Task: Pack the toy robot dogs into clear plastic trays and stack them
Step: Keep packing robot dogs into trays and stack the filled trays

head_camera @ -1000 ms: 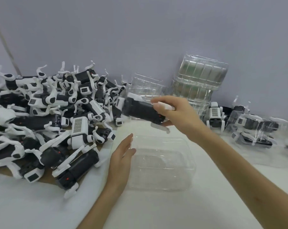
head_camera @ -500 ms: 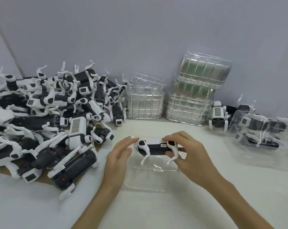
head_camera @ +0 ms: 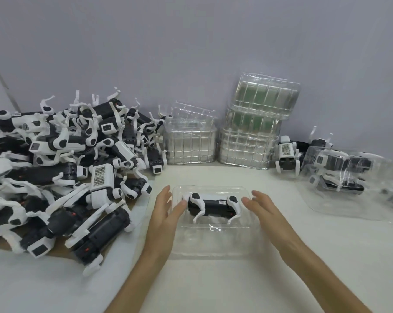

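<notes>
A black and white toy robot dog [head_camera: 213, 205] lies on its side in the far half of a clear plastic tray [head_camera: 210, 245] in the middle of the white table. My left hand [head_camera: 163, 219] rests at the tray's left end, fingers spread, its fingertips touching the dog's head end. Just right of the dog, my right hand [head_camera: 266, 213] is open with its fingers a little apart from the dog. Neither hand holds anything.
A big heap of loose toy dogs [head_camera: 62, 168] fills the left side. Stacks of empty clear trays [head_camera: 254, 129] stand against the back wall. At the right are one standing dog [head_camera: 287, 154] and packed trays [head_camera: 342, 170].
My right hand carried the dog from above down into the tray, laid it there and let go. Both hands now sit at the dog's two ends.
</notes>
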### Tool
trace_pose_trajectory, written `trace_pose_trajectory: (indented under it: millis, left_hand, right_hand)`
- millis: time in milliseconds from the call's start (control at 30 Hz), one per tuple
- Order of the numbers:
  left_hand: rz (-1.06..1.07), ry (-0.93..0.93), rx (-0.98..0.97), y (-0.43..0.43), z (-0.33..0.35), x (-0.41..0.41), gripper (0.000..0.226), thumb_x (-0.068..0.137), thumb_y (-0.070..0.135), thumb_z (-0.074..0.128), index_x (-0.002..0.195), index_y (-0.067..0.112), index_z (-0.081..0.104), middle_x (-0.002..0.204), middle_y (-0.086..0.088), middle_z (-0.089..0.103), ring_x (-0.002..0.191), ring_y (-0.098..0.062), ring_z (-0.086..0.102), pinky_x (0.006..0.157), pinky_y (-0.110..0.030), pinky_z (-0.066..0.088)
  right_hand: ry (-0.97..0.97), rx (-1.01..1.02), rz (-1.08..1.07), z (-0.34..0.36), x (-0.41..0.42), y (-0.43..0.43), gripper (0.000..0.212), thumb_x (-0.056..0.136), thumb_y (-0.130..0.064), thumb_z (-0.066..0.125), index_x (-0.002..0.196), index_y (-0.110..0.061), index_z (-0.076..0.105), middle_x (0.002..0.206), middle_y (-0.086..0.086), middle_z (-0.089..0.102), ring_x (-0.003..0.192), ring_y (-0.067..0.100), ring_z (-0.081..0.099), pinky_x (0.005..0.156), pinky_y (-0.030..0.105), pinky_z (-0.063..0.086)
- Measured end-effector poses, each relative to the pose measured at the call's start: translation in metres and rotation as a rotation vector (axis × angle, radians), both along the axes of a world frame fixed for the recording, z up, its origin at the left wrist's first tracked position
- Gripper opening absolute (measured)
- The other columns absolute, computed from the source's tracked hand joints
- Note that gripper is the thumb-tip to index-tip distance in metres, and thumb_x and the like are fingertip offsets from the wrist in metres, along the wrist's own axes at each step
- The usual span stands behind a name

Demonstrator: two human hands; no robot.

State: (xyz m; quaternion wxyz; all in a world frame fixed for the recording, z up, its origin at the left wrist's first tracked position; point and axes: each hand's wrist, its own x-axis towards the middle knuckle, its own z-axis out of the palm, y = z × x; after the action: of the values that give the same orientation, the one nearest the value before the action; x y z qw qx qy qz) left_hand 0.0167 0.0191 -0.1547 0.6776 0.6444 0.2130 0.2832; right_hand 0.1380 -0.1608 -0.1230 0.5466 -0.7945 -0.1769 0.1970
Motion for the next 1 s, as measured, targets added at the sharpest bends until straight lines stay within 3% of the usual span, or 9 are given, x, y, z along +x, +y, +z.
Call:
trace_pose_trajectory:
  millis: [133, 200, 267, 400, 500, 600, 733, 833, 1000]
  left_hand:
    - [-0.078, 0.036, 0.062, 0.004, -0.003, 0.002, 0.040, 0.094, 0.023, 0.062, 0.131, 0.038, 0.056, 0.131, 0.031, 0.055, 0.126, 0.007, 0.048, 0.099, -0.019, 0.034]
    - [-0.068, 0.014, 0.038, 0.005, -0.002, 0.000, 0.056, 0.096, 0.021, 0.061, 0.143, 0.045, 0.042, 0.134, 0.042, 0.041, 0.119, 0.026, 0.039, 0.106, -0.018, 0.027]
    - [-0.073, -0.032, 0.022, 0.007, 0.001, 0.000, 0.060, 0.095, 0.028, 0.063, 0.139, 0.058, 0.034, 0.129, 0.051, 0.037, 0.121, 0.030, 0.033, 0.112, -0.020, 0.027]
    - [-0.140, -0.004, 0.026, 0.002, 0.009, -0.004, 0.074, 0.067, 0.063, 0.077, 0.123, 0.077, 0.029, 0.151, 0.026, 0.038, 0.134, -0.004, 0.048, 0.113, -0.039, 0.039]
    - [-0.122, -0.012, 0.080, 0.000, 0.007, -0.005, 0.089, 0.056, 0.062, 0.081, 0.123, 0.079, 0.025, 0.150, 0.015, 0.044, 0.124, -0.012, 0.059, 0.112, -0.042, 0.041]
    - [-0.097, -0.026, 0.102, -0.002, 0.005, -0.004, 0.089, 0.060, 0.051, 0.083, 0.122, 0.080, 0.026, 0.148, 0.015, 0.044, 0.122, -0.011, 0.058, 0.107, -0.035, 0.045]
    - [-0.044, -0.029, 0.165, -0.006, 0.001, -0.002, 0.096, 0.068, 0.035, 0.088, 0.128, 0.073, 0.024, 0.148, 0.015, 0.042, 0.116, -0.006, 0.056, 0.085, -0.016, 0.044]
    - [-0.022, -0.042, 0.143, -0.006, 0.001, -0.002, 0.092, 0.074, 0.024, 0.087, 0.134, 0.062, 0.029, 0.146, 0.013, 0.043, 0.123, -0.011, 0.053, 0.087, -0.019, 0.043]
    - [0.001, -0.071, -0.074, -0.001, 0.007, -0.004, 0.058, 0.072, 0.043, 0.070, 0.127, 0.055, 0.054, 0.132, 0.009, 0.055, 0.120, -0.001, 0.054, 0.094, -0.023, 0.042]
  right_hand:
    - [0.062, 0.077, 0.048, -0.008, -0.005, 0.003, 0.016, 0.096, -0.044, 0.056, 0.110, -0.038, 0.060, 0.098, -0.030, 0.067, 0.077, -0.020, 0.060, 0.064, 0.013, 0.042]
    - [0.024, 0.164, 0.085, -0.006, -0.008, 0.004, 0.019, 0.094, -0.045, 0.057, 0.109, -0.054, 0.054, 0.093, -0.047, 0.062, 0.084, -0.029, 0.055, 0.068, 0.007, 0.044]
    - [-0.003, 0.244, 0.112, -0.004, -0.009, 0.004, 0.038, 0.084, -0.054, 0.059, 0.118, -0.065, 0.045, 0.108, -0.052, 0.055, 0.103, -0.027, 0.052, 0.083, 0.010, 0.044]
    - [-0.071, 0.311, 0.098, -0.005, -0.007, 0.002, 0.064, 0.072, -0.058, 0.065, 0.131, -0.061, 0.039, 0.125, -0.036, 0.055, 0.113, -0.015, 0.055, 0.100, 0.032, 0.048]
    - [-0.129, 0.328, 0.062, -0.004, -0.009, 0.001, 0.063, 0.071, -0.057, 0.068, 0.129, -0.060, 0.044, 0.130, -0.019, 0.057, 0.104, -0.006, 0.064, 0.081, 0.023, 0.053]
    - [-0.163, 0.322, -0.002, -0.006, -0.010, 0.001, 0.063, 0.072, -0.056, 0.068, 0.132, -0.052, 0.048, 0.127, -0.017, 0.060, 0.096, -0.005, 0.064, 0.066, 0.011, 0.050]
    - [-0.152, 0.313, -0.080, -0.011, -0.011, 0.003, 0.044, 0.085, -0.042, 0.070, 0.122, -0.051, 0.050, 0.124, -0.016, 0.058, 0.090, -0.005, 0.063, 0.062, 0.010, 0.047]
    - [-0.141, 0.314, -0.106, -0.011, -0.008, 0.002, 0.038, 0.087, -0.037, 0.071, 0.116, -0.051, 0.052, 0.120, -0.017, 0.058, 0.081, -0.005, 0.063, 0.061, 0.012, 0.047]
    - [0.038, 0.276, -0.111, -0.009, 0.001, 0.001, 0.035, 0.089, -0.033, 0.069, 0.120, -0.038, 0.057, 0.113, -0.007, 0.064, 0.074, 0.006, 0.064, 0.068, 0.028, 0.047]
